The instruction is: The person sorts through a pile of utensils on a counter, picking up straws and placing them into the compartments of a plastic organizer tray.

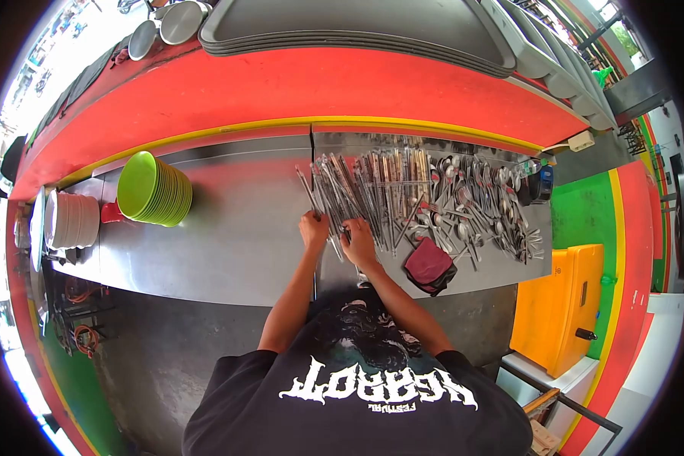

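A wide pile of long, thin chopsticks (391,178) lies on the steel table, most of them pointing away from me. At the pile's left edge, my left hand (314,229) is closed on a few chopsticks, their ends showing above and below the fingers. Just to its right, my right hand (359,243) has its fingers curled around more chopsticks at their near ends. Many loose spoons (463,229) spread out to the right of the chopsticks, some overlapping. A folded maroon cloth (429,262) with black edges lies nearer to me, right of my right hand.
The steel table (235,251) runs across in front of me. Stacked green bowls (156,190) and pale plates (72,220) stand at its left. Dark trays (357,38) rest on the red ledge (281,83) behind. A yellow cabinet (558,304) stands at right.
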`<state>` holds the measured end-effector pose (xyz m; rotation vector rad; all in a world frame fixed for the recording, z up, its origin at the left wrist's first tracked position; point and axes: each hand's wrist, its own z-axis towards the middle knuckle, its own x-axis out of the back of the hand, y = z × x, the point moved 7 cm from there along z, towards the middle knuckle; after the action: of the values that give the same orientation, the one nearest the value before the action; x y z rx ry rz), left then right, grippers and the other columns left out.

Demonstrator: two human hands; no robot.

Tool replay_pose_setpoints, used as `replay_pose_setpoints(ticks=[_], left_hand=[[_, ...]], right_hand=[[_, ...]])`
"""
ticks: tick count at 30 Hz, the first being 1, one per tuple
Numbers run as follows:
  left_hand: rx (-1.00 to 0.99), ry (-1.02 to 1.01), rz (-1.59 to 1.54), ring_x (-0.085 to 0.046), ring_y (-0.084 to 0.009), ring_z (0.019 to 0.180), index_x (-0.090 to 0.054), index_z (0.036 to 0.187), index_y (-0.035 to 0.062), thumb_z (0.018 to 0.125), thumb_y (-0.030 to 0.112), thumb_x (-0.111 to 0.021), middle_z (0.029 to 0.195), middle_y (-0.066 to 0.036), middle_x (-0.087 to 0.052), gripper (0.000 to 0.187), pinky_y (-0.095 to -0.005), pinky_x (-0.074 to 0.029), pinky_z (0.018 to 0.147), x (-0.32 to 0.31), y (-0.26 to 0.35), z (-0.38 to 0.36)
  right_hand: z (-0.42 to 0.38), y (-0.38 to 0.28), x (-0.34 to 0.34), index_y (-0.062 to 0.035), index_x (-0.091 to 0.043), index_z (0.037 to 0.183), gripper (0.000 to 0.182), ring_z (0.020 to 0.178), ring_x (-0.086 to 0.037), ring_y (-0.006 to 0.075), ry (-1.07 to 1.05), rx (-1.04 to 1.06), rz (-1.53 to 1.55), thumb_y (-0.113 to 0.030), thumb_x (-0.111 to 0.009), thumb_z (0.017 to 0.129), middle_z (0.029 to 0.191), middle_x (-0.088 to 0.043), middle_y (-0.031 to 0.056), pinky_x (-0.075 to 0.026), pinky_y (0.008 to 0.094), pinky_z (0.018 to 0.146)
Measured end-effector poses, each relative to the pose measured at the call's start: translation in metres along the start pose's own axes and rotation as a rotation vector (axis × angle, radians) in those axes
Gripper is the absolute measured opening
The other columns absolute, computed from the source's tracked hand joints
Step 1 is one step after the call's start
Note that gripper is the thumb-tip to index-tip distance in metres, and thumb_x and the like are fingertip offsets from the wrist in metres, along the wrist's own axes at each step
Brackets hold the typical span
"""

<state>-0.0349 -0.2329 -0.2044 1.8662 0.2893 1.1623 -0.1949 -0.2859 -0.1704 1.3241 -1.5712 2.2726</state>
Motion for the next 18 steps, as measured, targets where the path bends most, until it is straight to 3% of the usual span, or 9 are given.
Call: replay_pose_setpoints(ticks=[9,14,17,18], left_hand=[[0.042,-0.138,-0.175,-0.062,-0.0183,0.058,-0.071,0.085,-0.0006,0.079,0.021,-0.075,0.068,-0.011,-0.068,0.023,-0.0355,-0.049,0.059,0.0,-0.026,0.008],[0.101,-0.252,-0.508,-0.047,-0.008,0.057,-0.07,0.083,0.0005,0.088,0.023,-0.07,0.064,0.001,-0.058,0.023,-0.0275,-0.041,0.053,0.006,-0.028,-0.007],[0.152,-0.371,-0.802,-0.045,-0.006,0.056,-0.068,0.09,0.0021,0.092,0.024,-0.066,0.07,0.003,-0.058,0.022,-0.0247,-0.039,0.051,0.004,-0.009,-0.03],[0.175,-0.416,-0.93,-0.045,-0.0057,0.055,-0.067,0.093,0.0027,0.093,0.024,-0.064,0.073,0.003,-0.059,0.021,-0.024,-0.039,0.051,0.0,-0.003,-0.038]], right_hand=[[-0.003,-0.004,0.009,-0.0025,-0.056,0.107,0.03,0.089,-0.054,0.0283,0.084,0.085,0.184,-0.007,-0.067,0.08,0.095,-0.054,0.0126,-0.044,0.0381,0.082],[-0.01,-0.031,0.023,-0.0013,-0.054,0.114,0.032,0.094,-0.055,0.0297,0.066,0.127,0.212,-0.015,-0.064,0.087,0.099,-0.054,0.0144,-0.044,0.038,0.086],[-0.015,-0.025,0.009,-0.0012,-0.053,0.116,0.029,0.098,-0.056,0.024,0.042,0.079,0.331,-0.016,-0.061,0.091,0.102,-0.056,0.0121,-0.047,0.034,0.084],[-0.019,-0.016,0.001,-0.0032,-0.052,0.118,0.032,0.099,-0.058,0.0214,0.048,0.11,0.27,-0.028,-0.053,0.098,0.106,-0.057,0.0106,-0.052,0.0323,0.078]])
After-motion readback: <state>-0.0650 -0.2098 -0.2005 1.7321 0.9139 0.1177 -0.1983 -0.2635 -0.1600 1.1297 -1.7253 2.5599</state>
